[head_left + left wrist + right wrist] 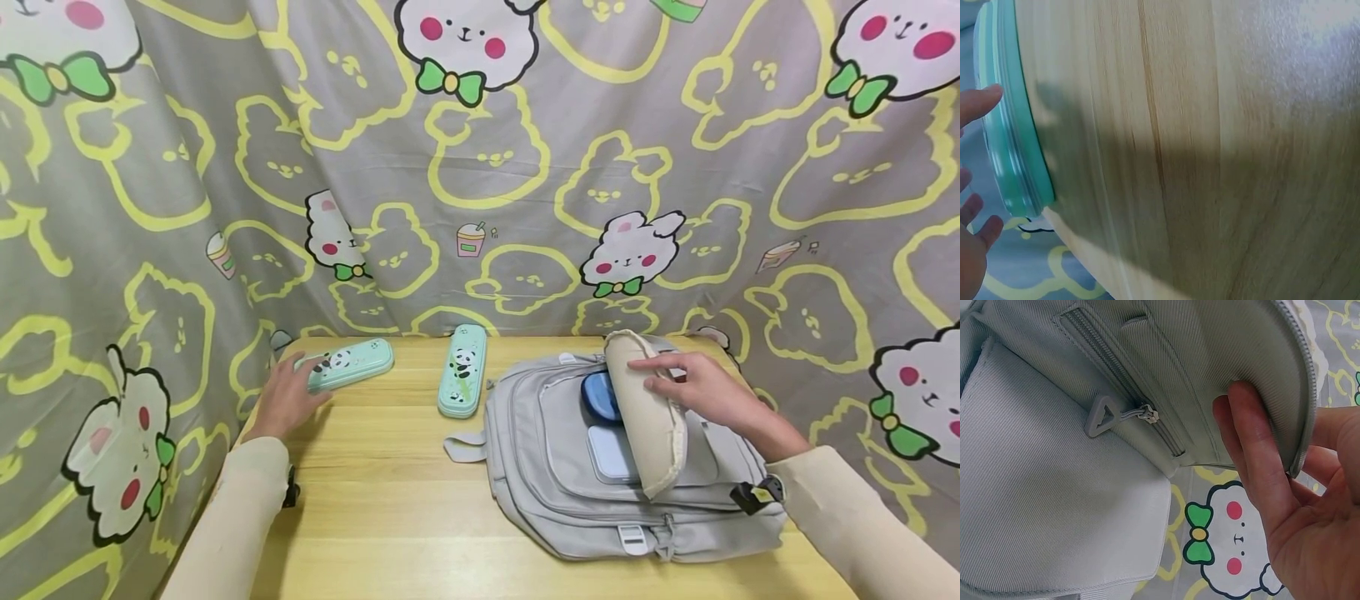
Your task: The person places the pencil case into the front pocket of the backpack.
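A grey backpack (525, 467) lies on its back on the right of the table. My right hand (708, 387) holds its beige-edged front pocket flap (641, 417) folded back; in the right wrist view, fingers (1254, 437) lie against the flap's inner side, near a zipped inner pocket (1122, 375). A dark blue case (598, 396) and a pale blue flat box (609, 454) show beside the flap. My left hand (283, 400), fingers spread, is at the left end of a mint panda pencil case (352, 362); whether it touches is unclear.
A second mint panda pencil case (461, 375) stands lengthwise between the first one and the backpack. A loose strap (467, 447) sticks out from the backpack's left side. The wooden table (390, 500) meets a patterned grey curtain (420, 183) behind and at the sides.
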Demonstrator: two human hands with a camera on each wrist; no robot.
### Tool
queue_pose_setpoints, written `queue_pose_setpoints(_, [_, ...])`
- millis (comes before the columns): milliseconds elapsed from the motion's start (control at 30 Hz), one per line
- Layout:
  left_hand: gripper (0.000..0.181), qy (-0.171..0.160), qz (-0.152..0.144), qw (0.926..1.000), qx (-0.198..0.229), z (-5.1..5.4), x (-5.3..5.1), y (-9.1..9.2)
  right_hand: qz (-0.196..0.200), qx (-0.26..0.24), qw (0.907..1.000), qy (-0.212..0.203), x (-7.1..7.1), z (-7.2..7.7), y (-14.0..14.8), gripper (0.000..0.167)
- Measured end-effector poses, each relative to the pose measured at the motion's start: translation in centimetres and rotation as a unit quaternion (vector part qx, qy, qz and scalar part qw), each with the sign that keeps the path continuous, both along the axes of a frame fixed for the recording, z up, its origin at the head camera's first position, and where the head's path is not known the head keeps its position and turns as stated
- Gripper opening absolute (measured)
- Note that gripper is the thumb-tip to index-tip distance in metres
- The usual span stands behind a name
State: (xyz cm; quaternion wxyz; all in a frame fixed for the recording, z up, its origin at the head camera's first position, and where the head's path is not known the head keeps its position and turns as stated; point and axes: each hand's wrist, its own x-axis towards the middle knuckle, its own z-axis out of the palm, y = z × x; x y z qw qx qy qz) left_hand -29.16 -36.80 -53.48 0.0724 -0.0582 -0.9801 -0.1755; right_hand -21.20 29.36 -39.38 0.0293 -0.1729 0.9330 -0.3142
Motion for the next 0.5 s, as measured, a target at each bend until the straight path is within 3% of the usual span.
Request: queue_pose_setpoints(500, [0.076, -0.034, 0.031, 0.9989, 0.004, -0.37, 0.1, -0.6, -0.006, 0.005, 1.0, -0.002, 0.09, -0.04, -0.09, 0.036])
